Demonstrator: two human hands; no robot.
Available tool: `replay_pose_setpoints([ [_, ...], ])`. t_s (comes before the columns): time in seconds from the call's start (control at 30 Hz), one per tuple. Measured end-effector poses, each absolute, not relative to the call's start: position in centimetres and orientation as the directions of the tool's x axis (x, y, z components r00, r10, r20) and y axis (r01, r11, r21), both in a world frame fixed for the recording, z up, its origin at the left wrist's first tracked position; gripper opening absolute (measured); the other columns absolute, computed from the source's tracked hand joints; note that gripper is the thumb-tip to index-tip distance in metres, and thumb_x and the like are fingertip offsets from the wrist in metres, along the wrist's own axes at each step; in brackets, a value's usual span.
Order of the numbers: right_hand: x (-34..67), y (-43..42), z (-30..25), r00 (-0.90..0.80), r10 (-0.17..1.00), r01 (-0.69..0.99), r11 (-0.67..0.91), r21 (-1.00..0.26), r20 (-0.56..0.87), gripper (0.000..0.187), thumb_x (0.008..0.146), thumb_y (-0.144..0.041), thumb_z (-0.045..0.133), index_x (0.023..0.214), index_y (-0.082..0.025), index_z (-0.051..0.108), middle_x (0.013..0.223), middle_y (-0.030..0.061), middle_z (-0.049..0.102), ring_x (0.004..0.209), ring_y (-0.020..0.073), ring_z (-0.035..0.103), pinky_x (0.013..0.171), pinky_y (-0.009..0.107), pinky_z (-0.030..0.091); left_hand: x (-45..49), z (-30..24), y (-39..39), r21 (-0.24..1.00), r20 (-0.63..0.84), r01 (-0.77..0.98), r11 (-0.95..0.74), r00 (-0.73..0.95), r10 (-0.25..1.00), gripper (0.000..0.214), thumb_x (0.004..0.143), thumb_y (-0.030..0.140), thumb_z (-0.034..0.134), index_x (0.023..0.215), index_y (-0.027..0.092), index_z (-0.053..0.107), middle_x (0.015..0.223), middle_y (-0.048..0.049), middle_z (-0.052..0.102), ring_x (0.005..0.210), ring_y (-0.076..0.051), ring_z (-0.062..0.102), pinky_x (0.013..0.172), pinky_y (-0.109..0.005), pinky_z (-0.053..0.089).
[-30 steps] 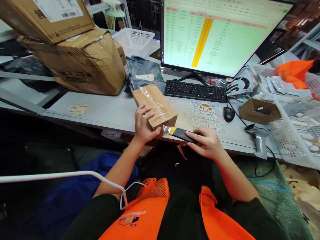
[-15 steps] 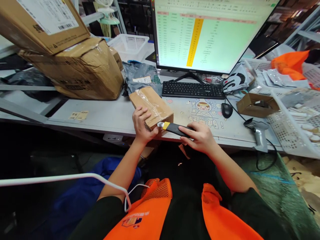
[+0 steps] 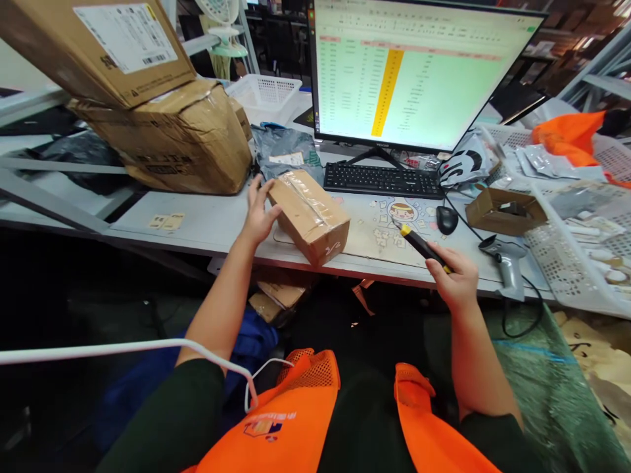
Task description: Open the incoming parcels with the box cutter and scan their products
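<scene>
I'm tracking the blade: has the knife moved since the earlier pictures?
Yes: the knife has moved rightward, away from the box, closer to the mouse.

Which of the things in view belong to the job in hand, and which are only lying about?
In the job:
brown taped cardboard box, at the left hand
black-and-yellow utility knife, held in the right hand

Apparently just lying about:
black keyboard
black mouse
grey barcode scanner
small open brown cardboard box
</scene>
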State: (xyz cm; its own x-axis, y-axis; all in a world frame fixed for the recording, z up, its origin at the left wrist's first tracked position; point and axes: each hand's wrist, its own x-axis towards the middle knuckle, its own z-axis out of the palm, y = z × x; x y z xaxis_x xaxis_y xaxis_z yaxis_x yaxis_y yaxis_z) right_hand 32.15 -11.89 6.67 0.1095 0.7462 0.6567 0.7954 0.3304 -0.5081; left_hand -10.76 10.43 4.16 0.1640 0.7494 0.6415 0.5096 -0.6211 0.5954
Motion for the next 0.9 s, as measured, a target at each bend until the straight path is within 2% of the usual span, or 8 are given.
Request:
replay_pose_setpoints([
  [0.07, 32.0, -13.0, 7.7, 0.103, 0.748, 0.801, 0.329, -0.501, 0.656, 0.037, 0.095, -0.045, 0.07, 0.12, -0.021, 0.082, 0.097, 0.008, 0.079, 0.084, 0.0229, 0.075, 0.078, 0.035, 0.06, -11.1, 4.7, 10.6, 0.666, 0.537, 0.481, -0.57, 0.222, 0.814, 0.115, 0.074, 0.105, 0.046, 0.15, 0.018, 0.048, 0.153, -0.0229, 0.05, 0.139, -0.037, 0.055, 0.112, -0.05, 0.052],
  [0.1, 31.6, -13.3, 8.4, 0.087, 0.754, 0.805, 0.333, -0.491, 0.652, 0.037, 0.095, -0.044, 0.07, 0.121, -0.021, 0.082, 0.097, 0.0077, 0.079, 0.083, 0.0222, 0.075, 0.077, 0.035, 0.06, -10.7, 5.0, 9.8, 0.67, 0.513, 0.495, -0.553, 0.229, 0.827, 0.114, 0.074, 0.103, 0.051, 0.15, 0.018, 0.049, 0.15, -0.0219, 0.053, 0.134, -0.036, 0.059, 0.107, -0.048, 0.055],
  [0.27, 27.8, -13.0, 12.6, -0.021, 0.793, 0.845, 0.34, -0.413, 0.609, 0.038, 0.098, -0.044, 0.067, 0.126, -0.021, 0.08, 0.102, 0.0085, 0.079, 0.088, 0.022, 0.075, 0.08, 0.034, 0.06, -5.3, 5.7, 0.0, 0.506, 0.549, 0.686, -0.522, 0.21, 0.809, 0.079, 0.083, 0.073, 0.079, 0.14, 0.024, 0.059, 0.126, -0.0128, 0.07, 0.115, -0.033, 0.071, 0.099, -0.043, 0.059],
  [0.37, 26.0, -11.8, 14.5, -0.097, 0.832, 0.877, 0.331, -0.348, 0.546, 0.039, 0.1, -0.045, 0.064, 0.128, -0.021, 0.079, 0.105, 0.0097, 0.079, 0.09, 0.0238, 0.075, 0.083, 0.036, 0.06, -2.5, 5.8, -3.9, 0.486, 0.528, 0.71, -0.509, 0.225, 0.819, 0.083, 0.076, 0.062, 0.091, 0.139, 0.021, 0.056, 0.109, -0.0107, 0.075, 0.095, -0.032, 0.076, 0.082, -0.039, 0.062],
  [0.5, 25.4, -11.5, 15.8, -0.153, 0.905, 0.903, 0.291, -0.316, 0.396, 0.038, 0.102, -0.044, 0.062, 0.13, -0.025, 0.078, 0.116, 0.0091, 0.079, 0.099, 0.025, 0.076, 0.09, 0.038, 0.06, -1.1, 6.1, -3.8, 0.422, 0.545, 0.645, -0.637, 0.38, 0.747, 0.078, 0.084, 0.056, 0.087, 0.148, 0.024, 0.055, 0.118, -0.0105, 0.077, 0.097, -0.03, 0.077, 0.081, -0.036, 0.061],
  [0.63, 25.1, -12.4, 16.1, -0.152, 0.94, 0.917, 0.25, -0.311, 0.307, 0.039, 0.103, -0.045, 0.06, 0.132, -0.025, 0.076, 0.121, 0.009, 0.079, 0.101, 0.0251, 0.076, 0.094, 0.039, 0.06, -1.1, 5.3, -2.1, 0.369, 0.681, 0.505, -0.78, 0.424, 0.597, 0.062, 0.094, 0.064, 0.073, 0.137, 0.02, 0.065, 0.119, -0.0113, 0.078, 0.098, -0.028, 0.078, 0.083, -0.036, 0.062],
  [0.77, 24.2, -13.1, 16.5, -0.17, 0.931, 0.938, 0.253, -0.236, 0.322, 0.038, 0.103, -0.044, 0.06, 0.132, -0.026, 0.077, 0.115, 0.0092, 0.079, 0.097, 0.024, 0.076, 0.086, 0.035, 0.06, -0.9, 3.8, -1.7, 0.341, 0.768, 0.45, -0.825, 0.373, 0.521, 0.061, 0.096, 0.067, 0.069, 0.132, 0.018, 0.067, 0.118, -0.0136, 0.078, 0.099, -0.029, 0.078, 0.083, -0.037, 0.064],
  [0.9, 23.5, -13.8, 17.0, -0.207, 0.915, 0.953, 0.269, -0.141, 0.347, 0.038, 0.103, -0.047, 0.06, 0.13, -0.027, 0.078, 0.101, 0.0082, 0.08, 0.086, 0.0223, 0.075, 0.074, 0.032, 0.056, -0.2, 2.7, -1.9, 0.394, 0.759, 0.445, -0.805, 0.337, 0.558, 0.063, 0.092, 0.07, 0.071, 0.129, 0.019, 0.068, 0.113, -0.0149, 0.078, 0.096, -0.03, 0.079, 0.081, -0.039, 0.064],
])
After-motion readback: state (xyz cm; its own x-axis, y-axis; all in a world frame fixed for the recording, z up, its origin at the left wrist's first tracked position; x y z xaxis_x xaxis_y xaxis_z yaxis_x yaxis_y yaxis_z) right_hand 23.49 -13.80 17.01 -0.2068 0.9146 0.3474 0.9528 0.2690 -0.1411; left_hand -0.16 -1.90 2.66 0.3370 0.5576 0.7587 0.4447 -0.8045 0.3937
